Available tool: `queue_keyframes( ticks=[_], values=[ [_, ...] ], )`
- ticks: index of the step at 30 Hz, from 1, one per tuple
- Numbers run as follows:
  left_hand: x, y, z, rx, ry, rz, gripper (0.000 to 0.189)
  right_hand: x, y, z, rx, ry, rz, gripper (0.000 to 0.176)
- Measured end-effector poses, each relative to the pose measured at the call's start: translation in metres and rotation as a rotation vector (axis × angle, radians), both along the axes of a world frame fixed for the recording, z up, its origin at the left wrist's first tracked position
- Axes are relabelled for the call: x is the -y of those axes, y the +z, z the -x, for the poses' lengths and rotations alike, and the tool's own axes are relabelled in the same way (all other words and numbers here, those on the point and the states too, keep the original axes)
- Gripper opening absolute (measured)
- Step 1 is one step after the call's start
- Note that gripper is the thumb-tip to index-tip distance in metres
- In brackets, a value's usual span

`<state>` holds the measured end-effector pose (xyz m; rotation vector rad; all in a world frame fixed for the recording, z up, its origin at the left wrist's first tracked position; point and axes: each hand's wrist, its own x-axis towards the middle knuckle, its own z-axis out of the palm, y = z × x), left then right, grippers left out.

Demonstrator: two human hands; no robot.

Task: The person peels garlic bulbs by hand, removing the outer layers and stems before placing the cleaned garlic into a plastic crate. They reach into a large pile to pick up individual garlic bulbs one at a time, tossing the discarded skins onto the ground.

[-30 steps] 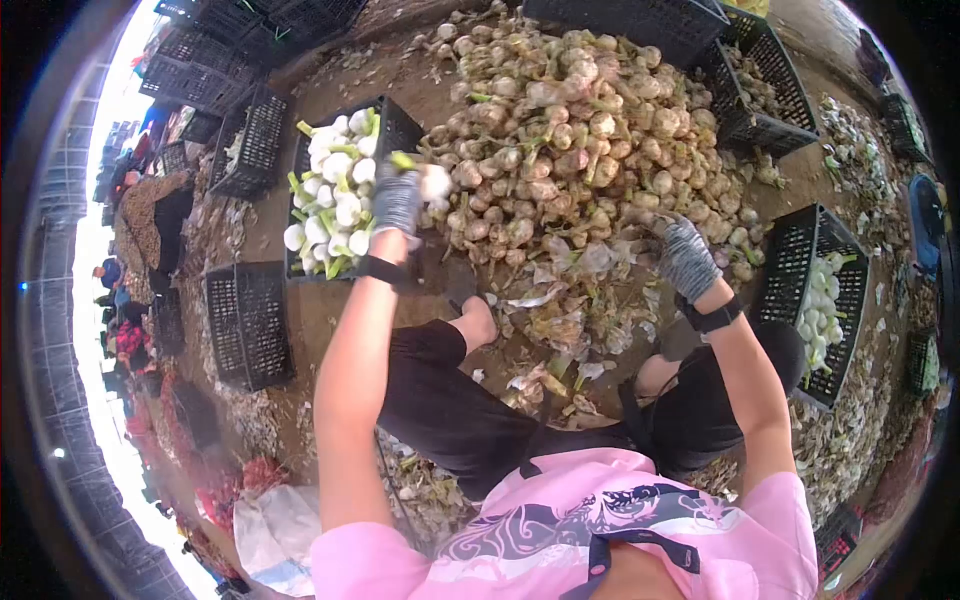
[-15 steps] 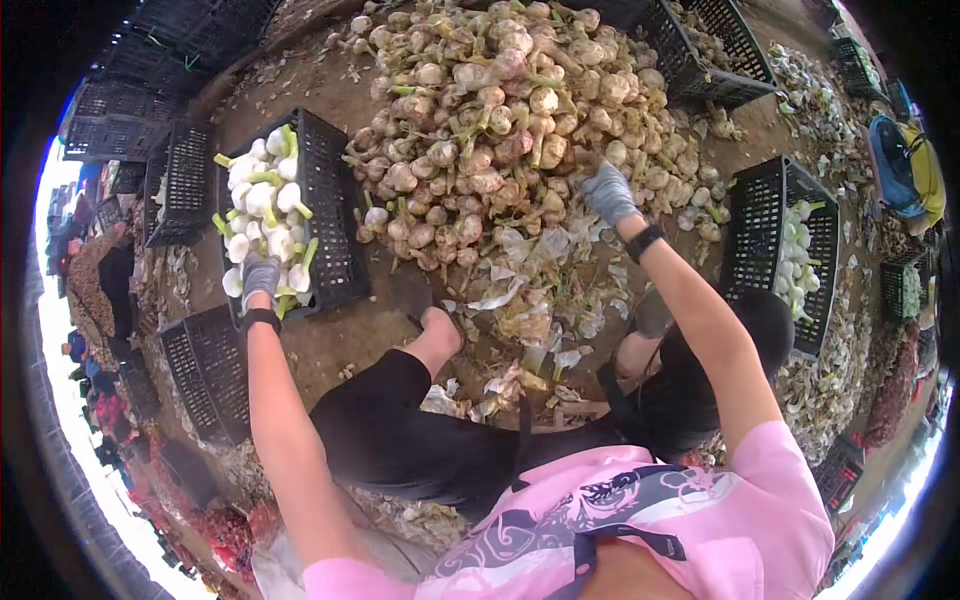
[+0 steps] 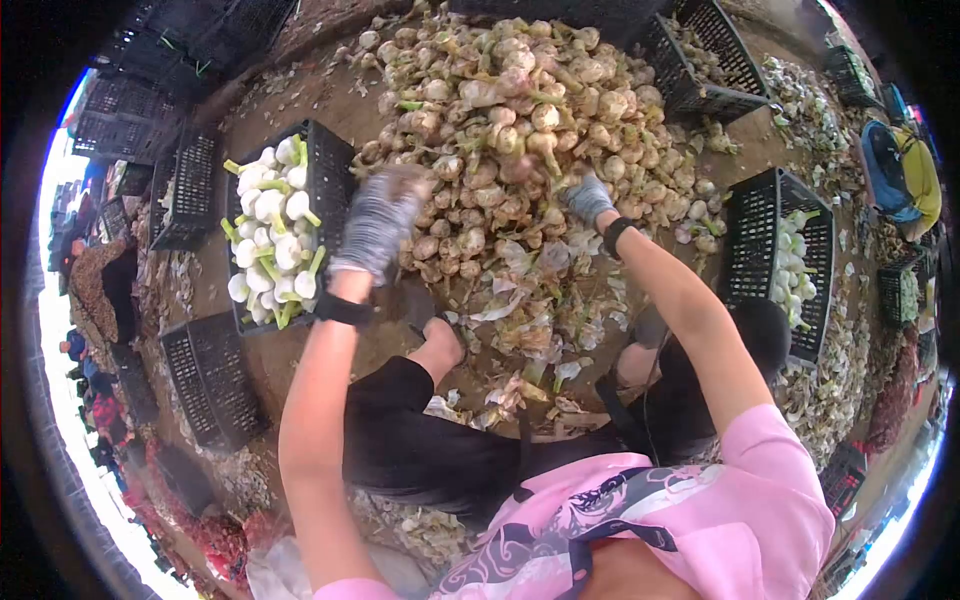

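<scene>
My left hand [image 3: 385, 222], in a grey-white glove and smeared by motion, is over the near left side of the garlic pile [image 3: 500, 110]. Its fingers are too blurred to show whether they hold anything. Beside it, a black crate [image 3: 335, 165] holds white, cleaned garlic bulbs [image 3: 275, 215] with short green stalks. My right hand [image 3: 588, 198], also gloved, is at the pile's front right with its fingers drawn together. A blurred garlic bulb [image 3: 520, 167] lies just left of those fingers, its stalk seeming to run into them.
Another black crate [image 3: 778, 250] with cleaned garlic stands at the right. A further crate [image 3: 705, 60] is behind the pile, and more black crates [image 3: 210, 375] are at the left. Loose skins [image 3: 530, 300] litter the ground between my feet.
My left hand has left the crate of cleaned bulbs and swung right and up to the pile. My right hand has shifted slightly left along the pile.
</scene>
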<state>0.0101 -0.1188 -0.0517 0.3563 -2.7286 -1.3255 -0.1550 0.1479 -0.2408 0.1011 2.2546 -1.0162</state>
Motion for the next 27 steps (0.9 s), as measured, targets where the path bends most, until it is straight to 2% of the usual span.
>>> queue_keyframes(
  ticks=[1, 3, 5, 6, 7, 8, 9, 10, 11, 13, 14, 15, 17, 18, 19, 21, 22, 23, 25, 26, 27],
  values=[
    [-0.031, 0.01, 0.001, 0.078, -0.03, -0.204, 0.033, -0.006, 0.005, 0.0, 0.295, -0.105, 0.061, 0.021],
    [-0.081, 0.02, -0.001, 0.194, -0.096, -0.192, 0.052, -0.028, 0.082, -0.042, 0.603, -0.457, 0.668, 0.017],
    [-0.113, 0.004, -0.004, 0.193, -0.155, -0.042, 0.073, -0.043, 0.092, -0.056, 0.785, -0.476, 0.922, 0.022],
    [-0.126, 0.0, -0.001, 0.242, -0.203, 0.02, 0.088, -0.046, 0.109, -0.068, 0.775, -0.474, 0.925, 0.022],
    [-0.137, -0.003, -0.001, 0.232, -0.205, 0.024, 0.088, -0.049, 0.127, -0.079, 0.652, -0.228, 1.033, 0.024],
    [-0.149, 0.006, -0.003, 0.201, -0.172, -0.215, 0.089, -0.049, 0.153, -0.09, 0.521, 0.024, 1.128, 0.026],
    [-0.156, 0.015, -0.004, 0.167, -0.138, -0.45, 0.091, -0.052, 0.185, -0.099, 0.774, -0.043, 1.242, 0.036],
    [-0.158, 0.012, -0.001, 0.118, -0.12, -0.649, 0.09, -0.056, 0.202, -0.097, 0.765, -0.03, 1.251, 0.036],
    [-0.16, 0.014, -0.001, 0.109, -0.121, -0.635, 0.09, -0.062, 0.214, -0.096, 0.606, 0.034, 1.183, 0.037],
    [-0.163, 0.018, -0.004, -0.069, -0.168, -0.704, 0.086, -0.075, 0.229, -0.095, 0.299, 0.139, 1.039, 0.039],
    [-0.163, 0.021, 0.004, 0.117, -0.119, -1.196, 0.077, -0.078, 0.231, -0.095, 0.148, 0.182, 0.96, 0.04],
    [-0.167, 0.023, -0.002, 0.124, -0.124, -1.188, 0.077, -0.077, 0.23, -0.095, 0.146, 0.175, 0.968, 0.04],
    [-0.18, 0.035, -0.018, -0.208, -0.204, -0.312, 0.082, -0.069, 0.23, -0.094, -0.117, 0.199, 0.843, 0.043],
    [-0.18, 0.038, -0.017, -0.217, -0.245, -0.108, 0.086, -0.067, 0.246, -0.096, -0.067, 0.216, 0.694, 0.047],
    [-0.18, 0.042, -0.018, -0.215, -0.256, -0.108, 0.086, -0.071, 0.244, -0.095, -0.069, 0.205, 0.696, 0.047],
    [-0.181, 0.051, -0.019, -0.272, -0.275, 0.067, 0.088, -0.078, 0.235, -0.09, -0.105, 0.281, 0.735, 0.046],
    [-0.18, 0.049, -0.019, -0.294, -0.274, 0.042, 0.086, -0.076, 0.225, -0.087, -0.236, 0.318, 0.67, 0.041],
    [-0.178, 0.046, -0.018, -0.298, -0.273, 0.043, 0.086, -0.077, 0.227, -0.086, -0.24, 0.321, 0.67, 0.041],
    [-0.175, 0.042, -0.016, -0.227, -0.276, -0.062, 0.081, -0.081, 0.234, -0.088, -0.203, 0.282, 0.743, 0.037],
    [-0.177, 0.044, -0.016, -0.315, -0.278, -0.271, 0.079, -0.082, 0.237, -0.088, -0.078, 0.223, 0.77, 0.036],
    [-0.176, 0.046, -0.015, -0.315, -0.279, -0.274, 0.079, -0.083, 0.237, -0.088, -0.077, 0.222, 0.767, 0.036]
  ],
)
